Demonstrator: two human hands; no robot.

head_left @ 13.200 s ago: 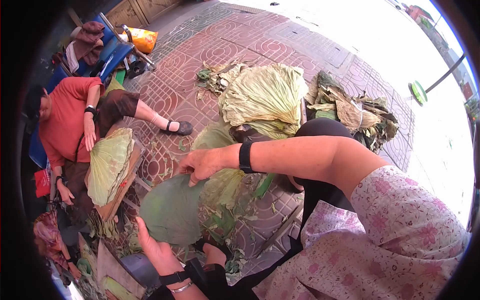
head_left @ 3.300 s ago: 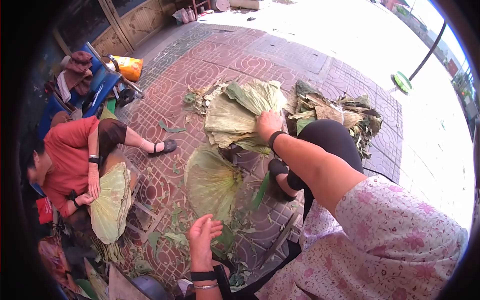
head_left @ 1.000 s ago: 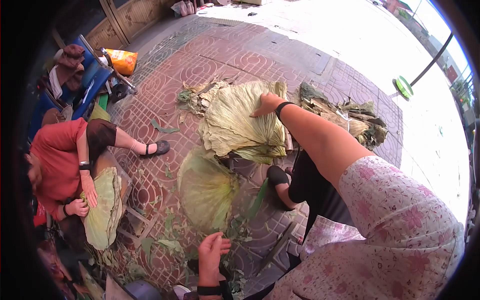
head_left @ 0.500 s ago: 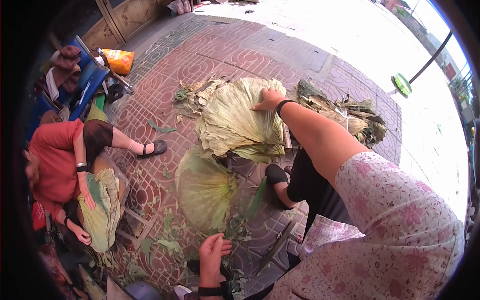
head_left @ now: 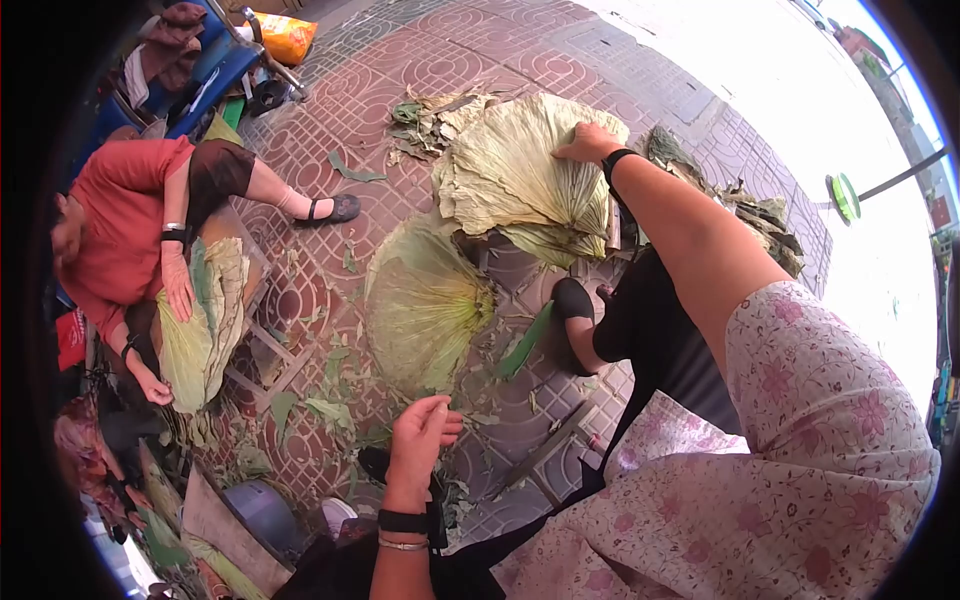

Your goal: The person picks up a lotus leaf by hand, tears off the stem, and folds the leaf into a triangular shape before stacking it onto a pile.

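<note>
My right hand (head_left: 592, 143) rests on a stack of large dried lotus leaves (head_left: 510, 165), thumb and fingers apart on the top leaf. My left hand (head_left: 420, 440) is lower down, palm turned inward, with thumb and fingertips pressed together. Just above those fingertips is the edge of a single yellow-green lotus leaf (head_left: 425, 300), spread like a fan. Whether the fingers pinch that edge cannot be made out.
At left a seated person in a red top (head_left: 125, 205) handles folded lotus leaves (head_left: 215, 320). Darker dried leaves (head_left: 770, 225) lie beyond my right arm. Leaf scraps (head_left: 330, 412) litter the patterned paving. A blue chair (head_left: 205, 65) and grey pot (head_left: 262, 510) stand at left.
The view has tipped, so the scene sits higher in the picture. My right hand stays on the stack, and my left hand stays just below the single leaf with its fingers closed.
</note>
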